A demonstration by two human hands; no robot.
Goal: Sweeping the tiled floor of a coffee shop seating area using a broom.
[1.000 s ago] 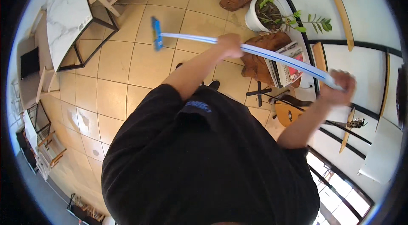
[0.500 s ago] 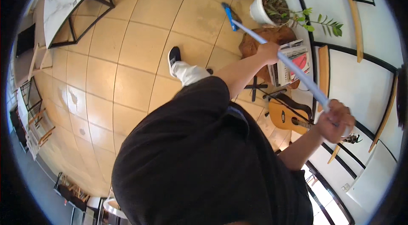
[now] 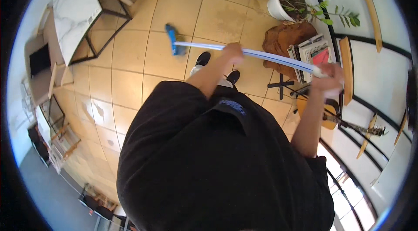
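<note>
Fingers [image 3: 336, 74]: curled closed round blue-striped white pole [image 3: 278, 59], partway along with left hand [image 3: 233, 52], near upper end with right hand [image 3: 327, 81]; at far end, blue head [image 3: 172, 39] (blurred, contact with floor [image 3: 130, 56] unclear).

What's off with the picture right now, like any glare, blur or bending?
In the head view, glare whitens patches of the floor tiles at left, and the glass panes at lower right are washed out; in that head view, the right hand and the broom's blue head look motion-blurred; the head view's fisheye lens also bows the marble-patterned table near the left edge.
</note>
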